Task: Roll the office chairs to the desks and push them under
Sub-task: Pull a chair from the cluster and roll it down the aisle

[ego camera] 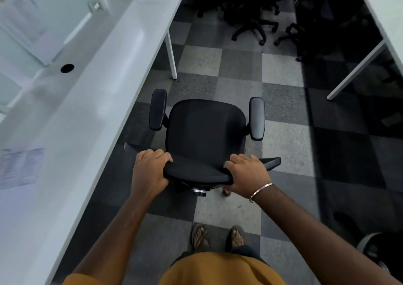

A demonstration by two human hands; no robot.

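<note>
A black office chair (206, 129) with two padded armrests stands in the aisle on the checkered floor, seen from above and behind. My left hand (150, 171) grips the left end of its backrest top. On the right end of that backrest my right hand (248, 173) is closed, a metal bangle on the wrist. A long white desk (91, 119) runs along the left, its edge close to the chair's left armrest. The chair's base is mostly hidden under the seat.
A second white desk (383, 12) borders the aisle at the right, with a slanted leg (357, 70). Several black chairs (250, 7) crowd the far end of the aisle. Another chair's part (375, 247) shows at the lower right. The left desk's leg (171, 53) stands ahead.
</note>
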